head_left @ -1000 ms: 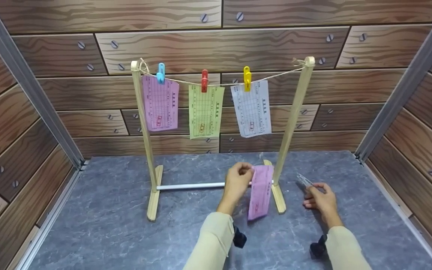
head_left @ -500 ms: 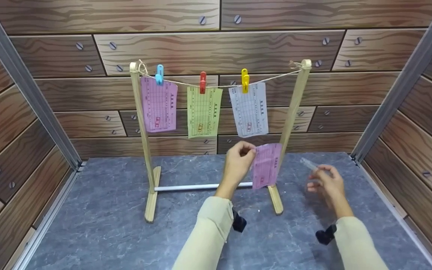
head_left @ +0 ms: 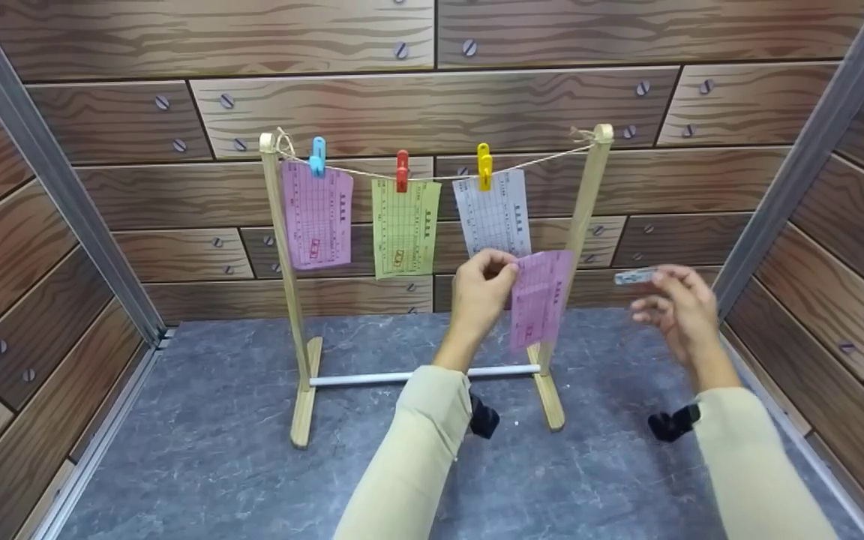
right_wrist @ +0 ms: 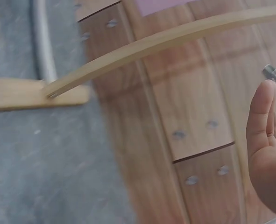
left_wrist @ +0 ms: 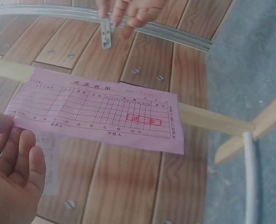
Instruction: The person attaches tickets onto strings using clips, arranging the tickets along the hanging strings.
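My left hand [head_left: 477, 300] pinches a pink receipt slip [head_left: 542, 300] by its upper left corner, between thumb and forefinger. The slip hangs just in front of the right post, and its printed grid and red stamp show in the left wrist view. To the right of the post, my right hand [head_left: 688, 311] holds a clear clothespin [head_left: 633, 277] that points left, its other fingers loosely bent. On the string [head_left: 548, 159] above, a blue clothespin [head_left: 317, 156] holds a pink slip [head_left: 317, 217], a red one [head_left: 402, 171] a green slip [head_left: 405, 229], and a yellow one [head_left: 484, 166] a white slip [head_left: 493, 214].
The string runs between two wooden posts [head_left: 287, 270], joined low down by a white rod [head_left: 361, 379]. The stand's feet [head_left: 549, 397] rest on a grey marbled tabletop [head_left: 199, 465]. Wood-patterned walls [head_left: 372, 105] with metal corner rails [head_left: 91, 172] enclose the space.
Both hands have risen from near the tabletop, the left with the pink slip, the right with the clear clothespin. The right hand has also shifted rightward. The slip now overlaps the white slip's lower edge.
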The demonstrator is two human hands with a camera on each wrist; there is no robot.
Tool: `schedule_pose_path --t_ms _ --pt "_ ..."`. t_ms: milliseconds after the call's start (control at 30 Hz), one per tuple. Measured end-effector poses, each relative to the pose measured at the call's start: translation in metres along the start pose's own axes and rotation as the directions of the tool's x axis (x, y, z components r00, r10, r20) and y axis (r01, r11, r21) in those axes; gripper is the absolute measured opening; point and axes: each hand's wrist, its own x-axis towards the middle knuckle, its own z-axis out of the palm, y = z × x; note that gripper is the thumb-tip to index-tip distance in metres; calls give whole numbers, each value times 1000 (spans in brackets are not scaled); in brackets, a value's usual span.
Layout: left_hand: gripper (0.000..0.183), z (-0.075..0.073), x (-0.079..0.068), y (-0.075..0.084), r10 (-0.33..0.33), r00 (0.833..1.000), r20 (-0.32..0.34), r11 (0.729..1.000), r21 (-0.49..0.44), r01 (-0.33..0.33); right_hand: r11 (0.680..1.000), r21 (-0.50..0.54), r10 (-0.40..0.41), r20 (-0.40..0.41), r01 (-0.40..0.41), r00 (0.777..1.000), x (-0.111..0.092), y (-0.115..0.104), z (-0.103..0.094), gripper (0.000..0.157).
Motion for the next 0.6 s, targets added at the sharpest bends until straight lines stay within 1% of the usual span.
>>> schedule_pose_path --t_ms 133,267,367,500,600 --pt "5 0 8 11 7 1000 -15 1000 14 -7 997 57 -56 51 53 997 8 -20 21 5" --pt "5 2 15 23 28 999 -26 1000 11 -28 988 100 -125 101 115 987 15 -38 46 8" --pt "4 4 20 32 49 998 -32 999 5 -49 983 82 -171 130 162 977 19 -51 65 11" --pt "4 7 25 42 57 997 -45 998 4 -57 981 35 -195 163 191 967 24 -67 90 13" --pt "4 8 29 49 57 996 -66 998 5 -57 977 7 -212 189 214 959 27 -77 107 16"
